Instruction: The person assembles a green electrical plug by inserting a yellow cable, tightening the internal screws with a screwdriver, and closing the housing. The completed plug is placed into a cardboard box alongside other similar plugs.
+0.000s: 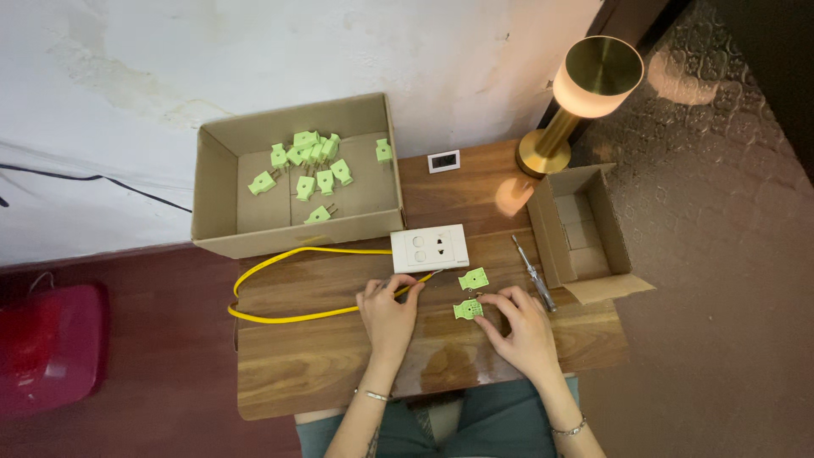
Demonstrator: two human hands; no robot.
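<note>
Small glossy wooden table (pixel 339 365) against a stained white wall (pixel 170 59), dark red floor (pixel 153 373) left, patterned floor right, lit brass lamp (pixel 585 93) at the far corner. Left hand (pixel 388 312) pinches the yellow cable (pixel 288 315) end just before the white plastic socket plate (pixel 429 248); right hand (pixel 524 322), fingers curled, touches a light-green opened plug half (pixel 467 310), apparently pinching it. Second green half (pixel 473 278) just beyond; screwdriver (pixel 534 273) beside; open cardboard box of green plugs (pixel 292 174) behind.

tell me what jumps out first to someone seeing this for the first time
The pale green plugs heaped in the open cardboard box at the back left of the wooden table. Next the bright yellow cable looping across the table to the left hand, and the right hand touching an opened green plug. A lit brass lamp glows at the back right.
</note>
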